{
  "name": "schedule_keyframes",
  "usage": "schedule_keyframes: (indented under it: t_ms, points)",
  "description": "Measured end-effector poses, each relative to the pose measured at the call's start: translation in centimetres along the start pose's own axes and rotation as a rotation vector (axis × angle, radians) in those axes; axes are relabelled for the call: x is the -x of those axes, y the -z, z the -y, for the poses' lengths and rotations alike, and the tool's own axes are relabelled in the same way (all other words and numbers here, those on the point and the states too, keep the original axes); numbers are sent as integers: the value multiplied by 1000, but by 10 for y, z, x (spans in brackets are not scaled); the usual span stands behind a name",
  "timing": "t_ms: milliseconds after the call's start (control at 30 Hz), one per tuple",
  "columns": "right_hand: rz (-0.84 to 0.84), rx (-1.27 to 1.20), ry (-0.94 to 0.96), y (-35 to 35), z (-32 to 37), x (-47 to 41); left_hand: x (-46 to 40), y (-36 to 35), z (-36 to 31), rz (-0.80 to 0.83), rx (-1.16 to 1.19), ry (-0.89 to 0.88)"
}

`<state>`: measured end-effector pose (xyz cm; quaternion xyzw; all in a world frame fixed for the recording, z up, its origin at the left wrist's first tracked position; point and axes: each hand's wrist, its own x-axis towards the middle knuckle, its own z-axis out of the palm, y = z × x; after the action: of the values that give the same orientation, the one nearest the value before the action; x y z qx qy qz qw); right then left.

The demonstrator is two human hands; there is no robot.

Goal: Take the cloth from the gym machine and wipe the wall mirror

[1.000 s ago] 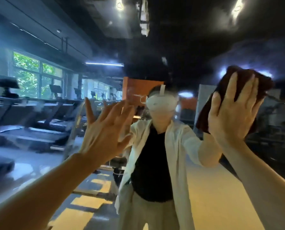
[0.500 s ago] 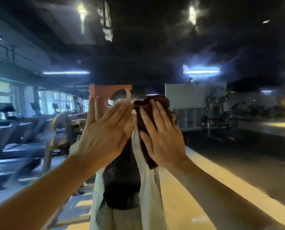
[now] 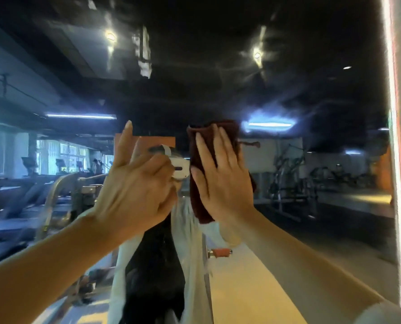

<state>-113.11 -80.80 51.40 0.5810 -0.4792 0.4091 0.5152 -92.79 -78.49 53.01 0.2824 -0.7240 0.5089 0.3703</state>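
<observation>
The mirror (image 3: 288,90) shows a gym. The right hand (image 3: 220,181), fingers flat, presses the cloth (image 3: 200,197), now slid left. The left hand (image 3: 136,190) half curls, empty. Wiping goes on.

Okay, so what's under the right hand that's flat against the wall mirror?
A dark maroon cloth lies between the right hand and the wall mirror, showing above and below the palm. The glass behind it is covered.
</observation>
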Motion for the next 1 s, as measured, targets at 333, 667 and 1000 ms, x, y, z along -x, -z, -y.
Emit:
schedule_keyframes:
  t_ms: [333,667,1000]
  points:
    - [-103,-59,-188,3,-32,-25,-65,-12,5,16,-53,36]
    - [-70,-80,-74,2,-53,-15,-96,-18,-23,-19,-98,43]
    - [-43,-9,-563,28,-194,-29,-137,-19,-37,110,-224,5]
